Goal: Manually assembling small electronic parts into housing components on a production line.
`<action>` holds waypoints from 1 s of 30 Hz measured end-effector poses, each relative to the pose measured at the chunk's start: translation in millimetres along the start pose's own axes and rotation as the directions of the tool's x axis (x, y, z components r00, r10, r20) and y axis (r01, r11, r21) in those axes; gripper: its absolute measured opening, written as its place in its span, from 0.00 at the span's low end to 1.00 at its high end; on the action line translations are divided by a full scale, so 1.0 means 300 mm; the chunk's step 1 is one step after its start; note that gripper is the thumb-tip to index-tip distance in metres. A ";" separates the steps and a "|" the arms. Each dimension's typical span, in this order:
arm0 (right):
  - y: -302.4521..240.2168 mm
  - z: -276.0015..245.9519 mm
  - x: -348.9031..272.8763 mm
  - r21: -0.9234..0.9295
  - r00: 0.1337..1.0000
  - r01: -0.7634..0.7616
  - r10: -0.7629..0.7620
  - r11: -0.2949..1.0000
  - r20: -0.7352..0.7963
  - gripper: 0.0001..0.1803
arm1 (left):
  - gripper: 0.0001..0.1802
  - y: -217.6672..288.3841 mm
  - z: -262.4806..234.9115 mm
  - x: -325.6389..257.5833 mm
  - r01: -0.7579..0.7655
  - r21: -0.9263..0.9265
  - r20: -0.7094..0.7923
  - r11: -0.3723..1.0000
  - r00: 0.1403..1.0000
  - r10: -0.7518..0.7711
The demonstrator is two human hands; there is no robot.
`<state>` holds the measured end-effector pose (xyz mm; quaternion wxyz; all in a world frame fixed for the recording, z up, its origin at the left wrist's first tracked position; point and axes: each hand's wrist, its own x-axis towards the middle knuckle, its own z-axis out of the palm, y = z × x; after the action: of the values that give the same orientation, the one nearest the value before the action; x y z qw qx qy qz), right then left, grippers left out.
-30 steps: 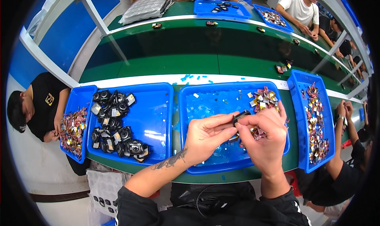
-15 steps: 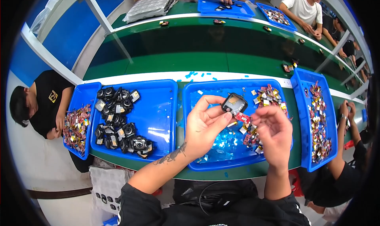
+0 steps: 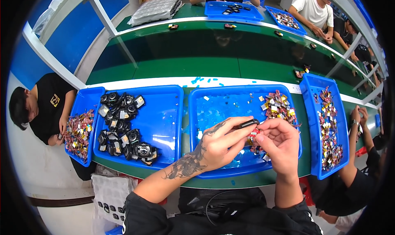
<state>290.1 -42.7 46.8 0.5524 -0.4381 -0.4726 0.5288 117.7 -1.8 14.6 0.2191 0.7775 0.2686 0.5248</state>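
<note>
Nearest the camera: dark sleeves and a black cable at the lower edge, both forearms coming up from there. Left hand [image 3: 220, 146], tattooed on its back and wrist, pinches a small black part [image 3: 248, 123] at its fingertips, fingers closed on it, thumb underneath. Right hand [image 3: 279, 142] sits just beside it, fingers curled in, fingertips meeting the same black part from the right; a small red piece [image 3: 254, 131] shows between the two hands just under the black part, touching the right fingertips. Whether the right hand truly grips or only steadies, cannot tell. Black part is held above the middle blue tray [image 3: 218, 99], over its right half, not resting on the tray floor. Behind the hands in that tray, a heap of small foil-wrapped pieces [image 3: 277, 105] in the far right corner, plus scattered pale scraps on the floor. Left of it, a second blue tray [image 3: 164, 107] with a pile of black camera-like modules [image 3: 121, 123] on its left side. Further left, a smaller blue bin [image 3: 84, 99] of mixed colourful pieces, a person in a black shirt reaching into it. Right, a long blue tray [image 3: 310, 123] of colourful pieces, another person's hands beside it. Beyond, the green conveyor belt [image 3: 205, 45] with a few small parts, and more blue trays and seated people across it.
</note>
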 end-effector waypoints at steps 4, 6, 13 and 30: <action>-0.013 -0.022 -0.009 -0.014 0.998 -0.052 0.053 0.999 0.042 0.06 | 0.16 -0.019 -0.010 -0.006 -0.033 -0.028 0.034 0.999 0.999 0.034; -0.005 -0.031 -0.002 -0.066 0.999 0.039 -0.036 0.997 0.037 0.02 | 0.15 -0.013 -0.013 -0.003 -0.084 0.028 0.078 0.996 0.994 0.082; -0.012 -0.038 0.011 -0.291 0.996 0.071 -0.049 0.954 0.081 0.04 | 0.09 -0.005 -0.014 -0.017 0.564 -0.458 0.320 0.687 0.825 -0.465; 0.044 0.023 0.010 -0.320 0.982 0.121 -0.161 0.940 -0.100 0.21 | 0.18 -0.010 -0.009 -0.021 0.593 -0.589 0.331 0.549 0.797 -0.506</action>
<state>281.0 -38.9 35.1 0.5411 -0.5169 -0.5450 0.3780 112.7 -3.6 9.3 0.6508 0.5522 0.2783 0.4407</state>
